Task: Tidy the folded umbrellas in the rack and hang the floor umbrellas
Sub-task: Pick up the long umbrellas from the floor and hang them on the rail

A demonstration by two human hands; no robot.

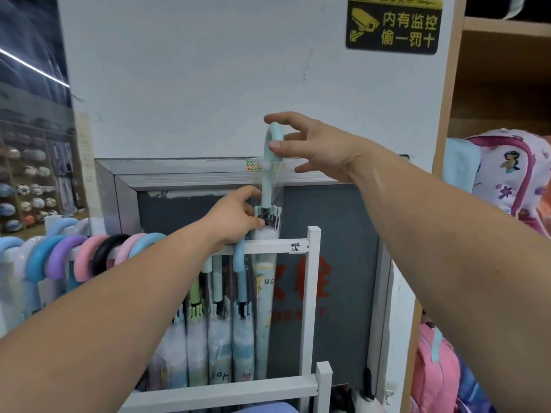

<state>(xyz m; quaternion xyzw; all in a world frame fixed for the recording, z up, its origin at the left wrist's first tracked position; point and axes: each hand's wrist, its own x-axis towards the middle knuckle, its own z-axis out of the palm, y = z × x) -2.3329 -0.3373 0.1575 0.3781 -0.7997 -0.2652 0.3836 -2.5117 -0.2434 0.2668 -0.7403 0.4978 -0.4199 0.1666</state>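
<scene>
Thumb and fingers [275, 146] of the right hand [322, 150] curl loosely around the hooked mint-green handle [269, 150] of a long umbrella [264, 293]. The thumb tip presses the inner side of the crook and the index finger arches over its top, while the other fingers spread apart behind it. Below, the fingers of the left hand [238, 217] close on the same umbrella where its pale rib tips gather under the handle, pinching the clear plastic sleeve there.

The umbrella stands upright, its handle raised well above the top rail [277, 245] of a white rack [313, 293]. Its wrapped canopy hangs down behind that rail, near the rack's right-hand post. Whether the handle is hooked on anything cannot be told.

Left of the held umbrella, a row of hanging umbrellas [220, 323] is hooked over the same rail by curved handles in blue, lilac, pink and black, their bundled canopies dropping toward the rack's lower rail.

Behind the rack stands a grey metal-framed cabinet [343, 234] bearing red lettering, set in a white wall. High above the rack, a black-and-yellow camera warning sign [393, 25] is fixed to that wall. Right of the rack, wooden shelving holds children's backpacks [512, 180] in pink and white. Far left of the rack, shelves of balls [26, 186] show through glass.
</scene>
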